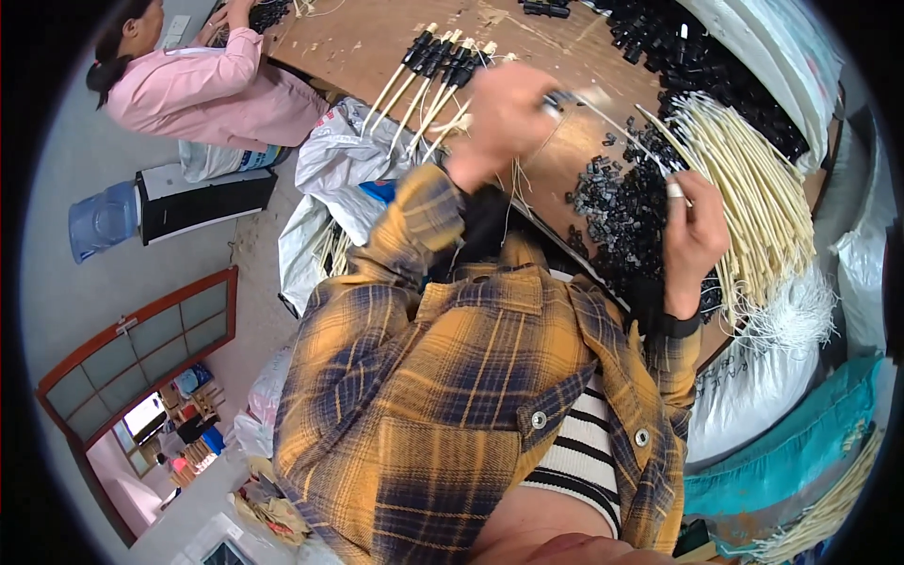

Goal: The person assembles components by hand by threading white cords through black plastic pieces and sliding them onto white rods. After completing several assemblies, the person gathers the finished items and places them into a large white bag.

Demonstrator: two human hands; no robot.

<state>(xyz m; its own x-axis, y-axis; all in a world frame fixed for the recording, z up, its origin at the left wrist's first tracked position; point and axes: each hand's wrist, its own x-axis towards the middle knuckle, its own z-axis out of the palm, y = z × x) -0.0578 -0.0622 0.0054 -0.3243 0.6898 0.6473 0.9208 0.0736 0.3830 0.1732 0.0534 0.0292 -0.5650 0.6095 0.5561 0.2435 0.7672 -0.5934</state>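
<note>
- Two hands are up over the brown table (pixel 377 38), well apart from each other, mine in the yellow-and-navy plaid sleeves.
- My left hand (pixel 504 113) sits at about 12 o'clock, blurred, curled shut around a fan of cream cords (pixel 400 89) with black plug ends (pixel 443 56); the cords spread out toward 11 o'clock.
- A single thin cord (pixel 603 113) runs from that left hand toward 3 o'clock, across to my other hand.
- My right hand (pixel 695 231) is at about 2 o'clock, fingers pinched on the end of that cord, with a pale wrap on one finger (pixel 675 189).
- Just beside my right hand, toward 3 o'clock, lies a thick bundle of cream cords (pixel 753 188), its frayed white ends (pixel 796 315) hanging off the table edge.
- Between my hands and below them sits a heap of small black plastic parts (pixel 621 202); a bigger heap (pixel 697 56) lies at 1 o'clock.
- At 10 o'clock another person in a pink jacket (pixel 202 89) bends over the far end of the table.
- White sacks (pixel 348 151) slump on the floor at 11 o'clock, close to my left elbow.
</note>
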